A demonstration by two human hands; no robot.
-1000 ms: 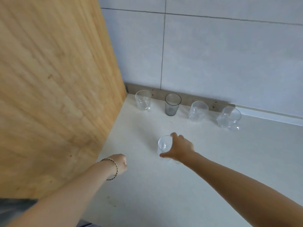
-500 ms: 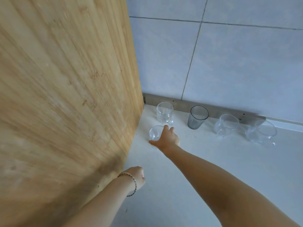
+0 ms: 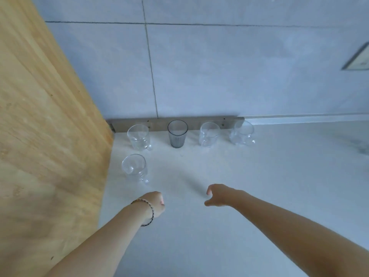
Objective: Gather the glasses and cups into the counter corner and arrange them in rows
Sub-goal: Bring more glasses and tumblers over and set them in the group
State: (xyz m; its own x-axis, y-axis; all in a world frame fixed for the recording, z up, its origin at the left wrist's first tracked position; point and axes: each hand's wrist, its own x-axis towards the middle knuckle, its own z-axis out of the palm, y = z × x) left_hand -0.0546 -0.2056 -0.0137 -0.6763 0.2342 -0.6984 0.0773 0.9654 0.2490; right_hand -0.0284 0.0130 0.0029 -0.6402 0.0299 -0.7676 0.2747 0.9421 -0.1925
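Observation:
Along the back wall stand a clear glass cup [image 3: 139,140], a dark smoked tumbler [image 3: 177,133], a second clear cup [image 3: 209,134] and a third clear cup [image 3: 242,132], all upright in a row. In front of the leftmost one, close to the wooden panel, stands another clear cup [image 3: 135,168] by itself. My right hand [image 3: 218,195] hovers over the counter below and right of that cup, fingers loosely apart, holding nothing. My left hand [image 3: 155,203] is curled into a loose fist near the panel, with a bracelet on its wrist.
A tall wooden side panel [image 3: 48,140] forms the left wall of the corner. Grey wall tiles [image 3: 219,72] and a metal strip [image 3: 195,121] close the back. The pale counter [image 3: 259,186] stretches to the right. A framed object [image 3: 357,60] hangs at the far right.
My right hand has let go of the clear cup beside the wooden panel and pulled back toward me. The cup now stands alone in front of the corner cup. My left hand barely moved.

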